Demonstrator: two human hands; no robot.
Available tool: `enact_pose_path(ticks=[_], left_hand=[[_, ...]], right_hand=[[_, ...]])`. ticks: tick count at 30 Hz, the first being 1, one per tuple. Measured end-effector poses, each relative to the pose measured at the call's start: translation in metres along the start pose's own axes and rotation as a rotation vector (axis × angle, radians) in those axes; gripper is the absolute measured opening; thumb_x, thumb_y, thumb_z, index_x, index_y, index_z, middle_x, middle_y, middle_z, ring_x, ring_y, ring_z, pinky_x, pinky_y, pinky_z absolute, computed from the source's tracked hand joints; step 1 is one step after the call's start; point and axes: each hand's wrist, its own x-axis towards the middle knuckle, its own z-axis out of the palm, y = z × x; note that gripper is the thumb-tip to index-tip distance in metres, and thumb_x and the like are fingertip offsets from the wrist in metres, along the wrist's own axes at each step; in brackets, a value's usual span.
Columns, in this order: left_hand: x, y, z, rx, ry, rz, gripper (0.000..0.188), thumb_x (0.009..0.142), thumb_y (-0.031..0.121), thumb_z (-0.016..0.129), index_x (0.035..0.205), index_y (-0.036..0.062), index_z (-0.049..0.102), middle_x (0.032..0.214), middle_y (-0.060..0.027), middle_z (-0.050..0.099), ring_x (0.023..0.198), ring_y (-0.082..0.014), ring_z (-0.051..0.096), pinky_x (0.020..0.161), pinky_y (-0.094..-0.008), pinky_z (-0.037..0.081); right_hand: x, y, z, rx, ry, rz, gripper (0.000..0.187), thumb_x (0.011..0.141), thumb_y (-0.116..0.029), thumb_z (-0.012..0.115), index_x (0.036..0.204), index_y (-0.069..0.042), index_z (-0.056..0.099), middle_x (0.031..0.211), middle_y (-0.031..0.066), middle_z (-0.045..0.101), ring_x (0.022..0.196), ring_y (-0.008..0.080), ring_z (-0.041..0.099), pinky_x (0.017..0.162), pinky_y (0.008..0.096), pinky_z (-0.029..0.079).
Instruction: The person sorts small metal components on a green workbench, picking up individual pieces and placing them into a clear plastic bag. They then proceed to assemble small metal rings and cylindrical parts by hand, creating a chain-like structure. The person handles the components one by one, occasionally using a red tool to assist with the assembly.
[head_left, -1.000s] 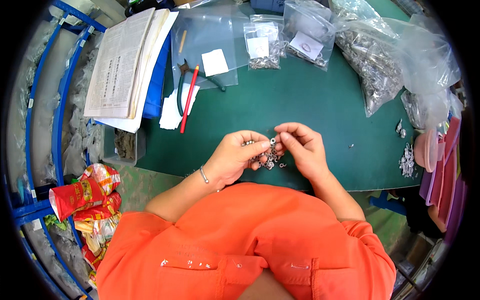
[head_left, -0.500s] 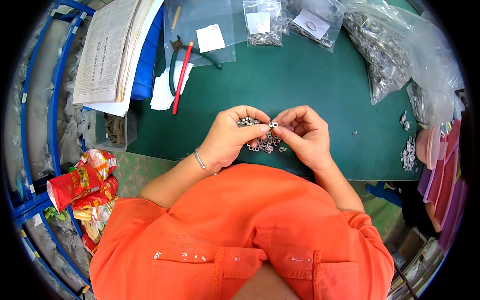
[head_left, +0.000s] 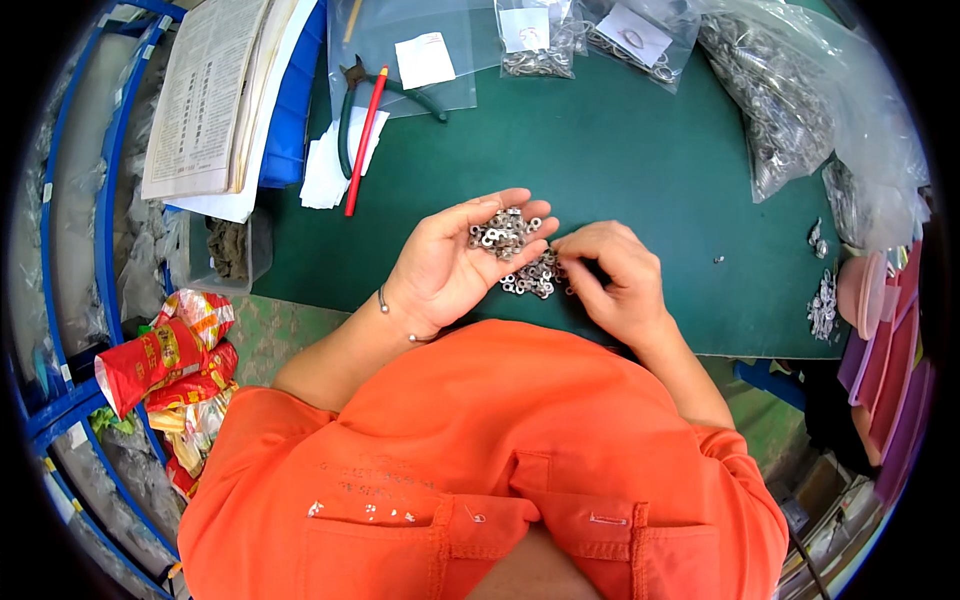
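Note:
My left hand (head_left: 432, 262) is turned palm up, fingers stretched, and carries a heap of small silver ring-shaped metal pieces (head_left: 506, 236). Some of these look like two rings joined in a figure eight. Just below its fingers, a loose pile of the same pieces (head_left: 534, 278) lies on the green table (head_left: 560, 150). My right hand (head_left: 622, 278) reaches to the right side of that pile, knuckles up, thumb and fingers curled together. Whatever its fingertips grip is hidden. A thin metal open bracelet (head_left: 384, 300) circles my left wrist.
Green-handled cutting pliers (head_left: 346, 130) and a red pencil (head_left: 366, 140) lie at the back left, beside newspapers (head_left: 200, 100) on a blue bin. Clear bags of metal parts (head_left: 770, 100) line the back and right. A metal-part cluster (head_left: 822, 305) sits near the right edge.
The hands have parted from the small link they pinched together. My left hand has opened palm up, showing the pieces in it, and my right hand has lowered to the pile.

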Motion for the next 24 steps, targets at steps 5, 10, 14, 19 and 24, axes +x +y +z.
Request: enact_pose_path(ticks=[5, 10, 14, 19, 24], left_hand=[[0.0, -0.002, -0.005, -0.072, -0.092, -0.059, 0.037, 0.1, 0.014, 0.044, 0.128, -0.0103, 0.047, 0.124, -0.025, 0.056, 0.116, -0.0361, 0.058, 0.104, -0.0481, 0.049], [-0.003, -0.003, -0.003, -0.064, -0.087, -0.076, 0.039, 0.101, 0.014, 0.044, 0.13, -0.0103, 0.046, 0.123, -0.0241, 0.056, 0.113, -0.0346, 0.06, 0.102, -0.0474, 0.05], [-0.003, -0.005, -0.005, -0.031, -0.094, -0.051, 0.039, 0.1, 0.014, 0.045, 0.131, -0.0101, 0.046, 0.123, -0.0241, 0.057, 0.113, -0.0343, 0.061, 0.102, -0.0469, 0.05], [-0.004, -0.005, 0.0, -0.007, -0.096, -0.072, 0.038, 0.101, 0.014, 0.044, 0.13, -0.0098, 0.047, 0.129, -0.0269, 0.054, 0.118, -0.0362, 0.058, 0.101, -0.0462, 0.051], [-0.002, -0.003, 0.002, -0.014, -0.059, -0.042, 0.038, 0.1, 0.012, 0.044, 0.131, -0.0105, 0.045, 0.134, -0.0295, 0.05, 0.124, -0.039, 0.054, 0.101, -0.0454, 0.051]], right_hand=[[0.015, -0.01, 0.0, -0.034, 0.041, 0.027, 0.016, 0.079, 0.0, 0.07, 0.094, -0.005, 0.068, 0.085, 0.008, 0.062, 0.077, 0.0255, 0.058, 0.071, 0.0347, 0.047], [0.017, -0.011, 0.0, -0.054, -0.042, 0.041, 0.021, 0.078, -0.001, 0.072, 0.099, -0.004, 0.069, 0.086, 0.0092, 0.057, 0.079, 0.0261, 0.055, 0.071, 0.0345, 0.045], [0.019, -0.013, -0.001, -0.055, -0.054, 0.038, 0.02, 0.078, -0.002, 0.071, 0.098, -0.004, 0.069, 0.085, 0.0091, 0.057, 0.079, 0.0263, 0.055, 0.071, 0.0345, 0.045], [0.015, -0.012, -0.006, 0.098, -0.027, 0.148, 0.015, 0.084, -0.001, 0.069, 0.098, -0.003, 0.069, 0.087, 0.0094, 0.063, 0.08, 0.0219, 0.061, 0.07, 0.0317, 0.05], [0.004, -0.009, -0.003, 0.435, 0.185, 0.421, 0.01, 0.089, 0.0, 0.067, 0.099, 0.002, 0.067, 0.094, 0.0088, 0.068, 0.081, 0.0136, 0.065, 0.073, 0.0262, 0.054]])
